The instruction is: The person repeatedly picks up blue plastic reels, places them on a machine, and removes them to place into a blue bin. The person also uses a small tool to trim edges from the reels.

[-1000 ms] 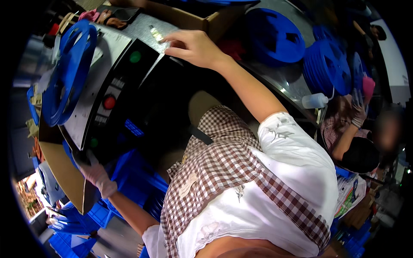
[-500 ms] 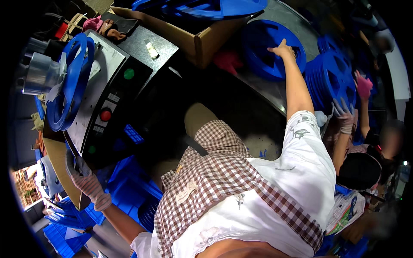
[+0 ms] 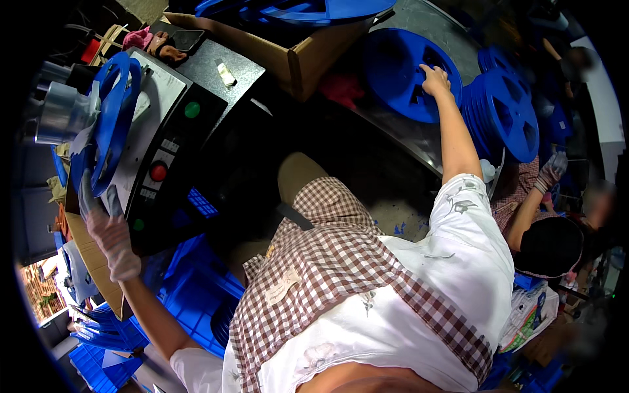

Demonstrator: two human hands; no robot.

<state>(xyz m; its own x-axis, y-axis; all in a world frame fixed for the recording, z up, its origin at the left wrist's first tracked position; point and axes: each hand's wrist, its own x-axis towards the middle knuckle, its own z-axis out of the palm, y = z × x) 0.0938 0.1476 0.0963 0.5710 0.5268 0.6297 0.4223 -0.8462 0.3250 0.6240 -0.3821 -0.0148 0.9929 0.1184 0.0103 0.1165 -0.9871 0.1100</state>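
My left hand (image 3: 113, 236), in a striped grey-tipped glove, is raised at the machine with fingers and thumb apart. Its fingertips are at the lower rim of a blue spoked reel (image 3: 118, 147) mounted upright on the machine's metal spindle (image 3: 62, 114); whether they touch it I cannot tell. On the right, my bare right hand (image 3: 436, 82) reaches out with bent fingers at the middle cut-outs of a large blue disc (image 3: 392, 82). That disc is slightly tilted above the metal table (image 3: 452, 29). The undersides of those fingers are hidden.
The machine's black panel (image 3: 155, 177) carries green and red buttons. A cardboard box (image 3: 296, 69) with blue discs stands at the back. Stacked blue reels (image 3: 501, 118) stand right of my arm. A co-worker's gloved hand (image 3: 552, 171) is beyond them. Blue crates (image 3: 196, 295) sit lower left.
My left hand has risen from beside the cardboard to the mounted reel's lower rim. My right fingers have bent in at the disc's middle, and the disc has tilted. The co-worker's hand has moved off the stack.
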